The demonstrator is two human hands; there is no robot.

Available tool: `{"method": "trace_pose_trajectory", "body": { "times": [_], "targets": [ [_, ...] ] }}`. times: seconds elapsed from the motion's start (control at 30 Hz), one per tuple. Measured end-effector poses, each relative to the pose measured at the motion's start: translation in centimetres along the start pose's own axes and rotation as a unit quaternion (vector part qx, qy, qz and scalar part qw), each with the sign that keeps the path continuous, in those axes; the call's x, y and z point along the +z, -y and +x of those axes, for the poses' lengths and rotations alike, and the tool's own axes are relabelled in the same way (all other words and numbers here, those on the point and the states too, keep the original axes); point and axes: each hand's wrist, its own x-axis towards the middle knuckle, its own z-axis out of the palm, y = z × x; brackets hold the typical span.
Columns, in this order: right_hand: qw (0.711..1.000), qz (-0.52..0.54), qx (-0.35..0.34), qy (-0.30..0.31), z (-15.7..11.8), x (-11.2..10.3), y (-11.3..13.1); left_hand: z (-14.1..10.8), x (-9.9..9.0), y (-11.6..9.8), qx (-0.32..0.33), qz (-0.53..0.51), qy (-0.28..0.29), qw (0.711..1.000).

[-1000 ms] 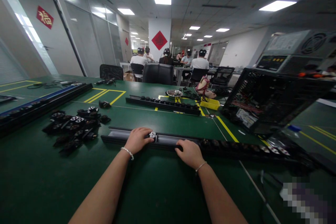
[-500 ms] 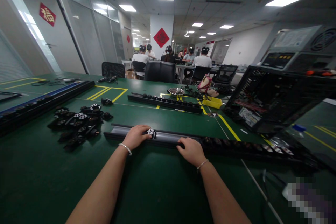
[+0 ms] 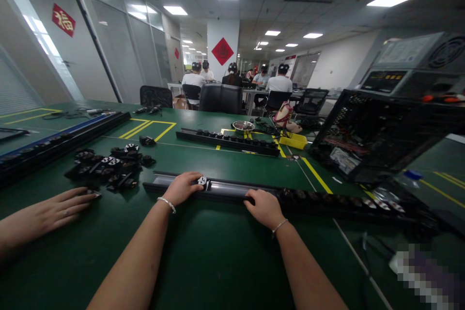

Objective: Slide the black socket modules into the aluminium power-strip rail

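Observation:
A long black channel rail (image 3: pixel 232 191) lies across the green table in front of me. My left hand (image 3: pixel 184 187) is closed on a small black piece with white markings (image 3: pixel 203 183), which sits in the rail's open stretch. Farther right, my right hand (image 3: pixel 264 207) is closed on the rail's near edge, its fingers curled over the side. Beyond it, a row of similar black pieces (image 3: pixel 319 198) fills the rail's right part. Left of the rail lies a heap of loose black pieces (image 3: pixel 112 162), some with white markings.
Another person's hand (image 3: pixel 54 213) reaches in from the left to the heap. Behind lie a shorter filled rail (image 3: pixel 232 141), a metal bowl (image 3: pixel 243 126) and a yellow tray (image 3: pixel 294 141). An opened computer case (image 3: pixel 378 135) stands right. A blue-edged rail (image 3: pixel 72 136) lies far left.
My left hand and the black piece have shifted slightly left along the rail. The other person's hand has come in at the left, by the heap. My right hand stays in place.

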Motion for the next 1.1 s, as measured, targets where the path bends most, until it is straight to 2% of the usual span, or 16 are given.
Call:
{"method": "trace_pose_trajectory", "body": {
  "times": [0.27,0.47,0.67,0.83,1.1],
  "targets": [
    [1.000,-0.001,0.014,0.025,0.0,-0.4,0.2,-0.3,-0.4,0.9,-0.019,-0.009,0.002,1.000],
    [1.000,0.006,0.011,0.024,-0.1,-0.3,0.1,-0.4,-0.8,1.1,0.002,-0.021,-0.002,1.000],
    [1.000,0.004,0.013,0.022,-0.1,-0.4,0.2,-0.5,-1.0,1.2,-0.034,-0.033,0.002,0.999],
    [1.000,0.003,0.006,0.015,-0.1,-0.2,0.0,-0.5,-0.8,1.9,-0.013,-0.017,-0.014,1.000],
    [1.000,0.004,0.017,0.026,0.0,-0.5,0.3,-0.5,-0.8,2.7,-0.042,0.004,-0.016,0.999]
  ]
}}
